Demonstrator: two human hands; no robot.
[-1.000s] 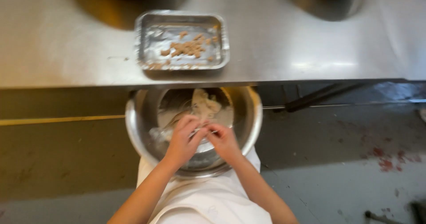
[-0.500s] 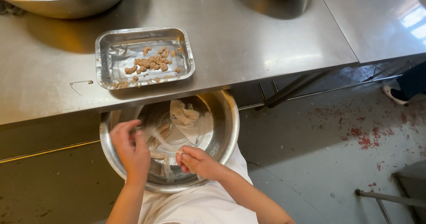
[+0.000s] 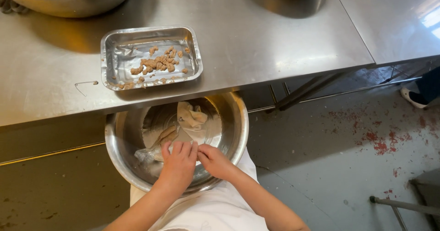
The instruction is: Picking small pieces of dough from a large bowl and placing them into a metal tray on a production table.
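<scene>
large bowl (image 3: 68, 4): steel, at the far left corner of the tabletop (image 3: 256, 43); holds a pale heap, cut off by the picture's top edge
foil tray (image 3: 150, 57): shallow, rectangular, crinkled; stands near the tabletop's front edge, just above the lap bowl; a loose scatter of small brown crumbly bits (image 3: 158, 64) lies in its middle
steel bowl (image 3: 231, 109): wide and round, held low below the tabletop's edge, against the person's white apron (image 3: 215, 212); its inside looks wet and smeared
pale pieces (image 3: 191, 119): limp, folded, whitish flaps lying on the bowl's floor; one piece sits toward the far side, others trail toward the near left wall
left hand (image 3: 178, 164): palm down inside the bowl, fingers together, pressing on a thin glossy scrap at the near wall; whether it pinches the scrap I cannot tell
right hand (image 3: 215, 161): just beside the left, fingertips meeting it over the same scrap; the two hands are together, touching
handling, as a judgement: the pieces look soft, light, floppy and slick; likely to tear or slide if pulled; best taken by a thicker folded edge with fingertips of both hands
floor (image 3: 348, 135): grey, with red specks at the right
</scene>
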